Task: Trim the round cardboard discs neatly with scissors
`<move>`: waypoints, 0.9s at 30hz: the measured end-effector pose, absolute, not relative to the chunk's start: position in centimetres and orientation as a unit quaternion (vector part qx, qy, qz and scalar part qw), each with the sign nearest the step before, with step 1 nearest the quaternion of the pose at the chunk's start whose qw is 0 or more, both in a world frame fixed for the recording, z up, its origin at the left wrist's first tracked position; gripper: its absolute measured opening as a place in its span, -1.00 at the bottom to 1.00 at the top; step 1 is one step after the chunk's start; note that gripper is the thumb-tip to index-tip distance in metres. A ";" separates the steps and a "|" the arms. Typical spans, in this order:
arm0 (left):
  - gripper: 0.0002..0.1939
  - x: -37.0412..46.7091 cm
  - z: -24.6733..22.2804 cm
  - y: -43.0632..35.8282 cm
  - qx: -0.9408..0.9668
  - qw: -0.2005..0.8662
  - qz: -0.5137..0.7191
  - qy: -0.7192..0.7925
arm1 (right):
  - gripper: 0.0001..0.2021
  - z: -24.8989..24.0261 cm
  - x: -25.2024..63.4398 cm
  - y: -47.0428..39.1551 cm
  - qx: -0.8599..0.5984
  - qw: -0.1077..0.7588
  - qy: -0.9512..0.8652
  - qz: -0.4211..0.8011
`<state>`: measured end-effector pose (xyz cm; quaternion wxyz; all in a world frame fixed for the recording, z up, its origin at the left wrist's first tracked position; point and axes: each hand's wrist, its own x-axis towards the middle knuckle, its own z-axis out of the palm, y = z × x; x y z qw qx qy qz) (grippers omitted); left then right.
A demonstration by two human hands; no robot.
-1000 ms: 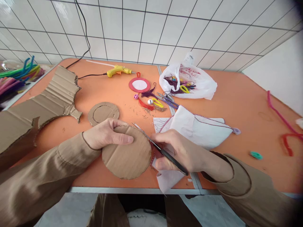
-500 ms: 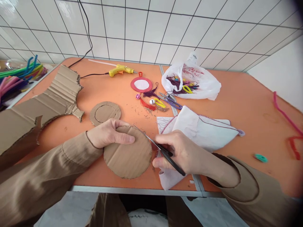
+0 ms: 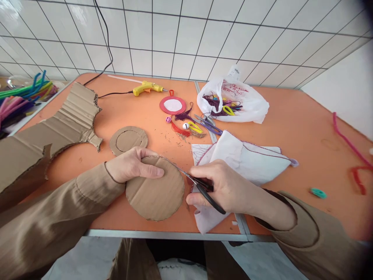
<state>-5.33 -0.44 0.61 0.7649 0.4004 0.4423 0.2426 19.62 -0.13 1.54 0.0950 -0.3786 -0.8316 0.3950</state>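
Observation:
My left hand (image 3: 134, 165) pinches a round cardboard disc (image 3: 155, 196) by its upper left edge, thumb on the front face. In my right hand (image 3: 220, 186) is a pair of black-handled scissors (image 3: 205, 194), fingers wrapped round the handles. The blades lie along the disc's upper right edge and point up and left. Behind my left hand a cardboard ring (image 3: 113, 136) with a cut circle in it rests on the table. White cloth (image 3: 256, 159) with dark red stitching lies under and beyond my right hand.
A large cut cardboard sheet (image 3: 64, 120) covers the left side. At the back are a yellow glue gun (image 3: 145, 88) with its cord, a red-rimmed disc (image 3: 172, 105), purple-handled snips (image 3: 211, 125), bells and tassels, and a white plastic bag (image 3: 250, 103). Pipe cleaners (image 3: 26, 95) lie far left.
The view has shifted slightly, so everything sits a little further left. Both hands keep their grips, and the scissors stay at the disc's upper right edge.

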 end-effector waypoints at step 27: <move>-0.83 -5.0 1.4 -0.8 0.462 0.727 0.224 0.455 | -0.50 0.9 19.6 -0.3 -0.346 0.110 -0.891 0.274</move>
